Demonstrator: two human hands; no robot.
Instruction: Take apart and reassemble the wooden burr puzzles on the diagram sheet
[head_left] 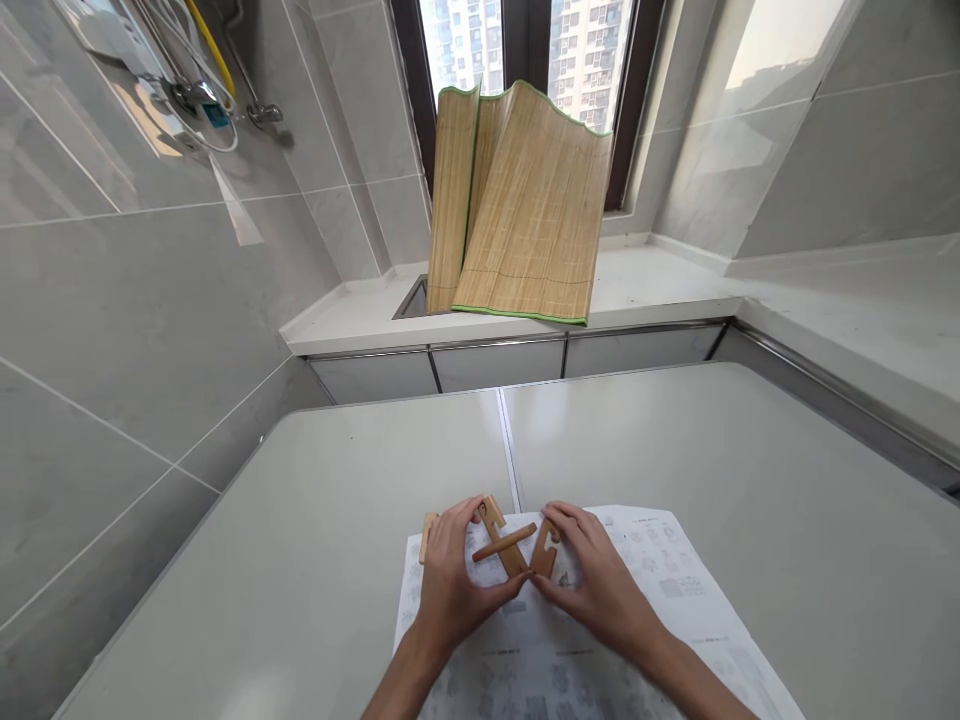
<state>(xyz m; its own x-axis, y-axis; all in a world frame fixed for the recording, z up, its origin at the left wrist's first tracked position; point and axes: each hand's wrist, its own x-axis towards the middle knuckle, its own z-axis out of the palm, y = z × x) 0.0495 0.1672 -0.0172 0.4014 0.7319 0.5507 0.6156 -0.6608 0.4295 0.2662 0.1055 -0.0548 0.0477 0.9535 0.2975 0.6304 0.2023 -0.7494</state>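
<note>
My left hand [457, 575] grips a notched wooden piece [504, 540] between thumb and fingers. A thin wooden piece [491, 548] crosses this one at its notch. In my right hand [596, 575] is another notched wooden piece [545, 550], tilted, its cut-outs facing right. The lower ends of the two notched pieces are close together, and both thumbs nearly meet there. One more wooden piece [427, 538] lies just left of my left hand, partly hidden by it. Beneath the hands is a printed paper sheet [675, 590].
The sheet lies on a pale table [360, 480] with a seam down its middle. Behind it, a bamboo mat [540, 210] stands folded on a white counter [652, 280] before a window. Hoses and a tap [264, 113] are on the left tiled wall.
</note>
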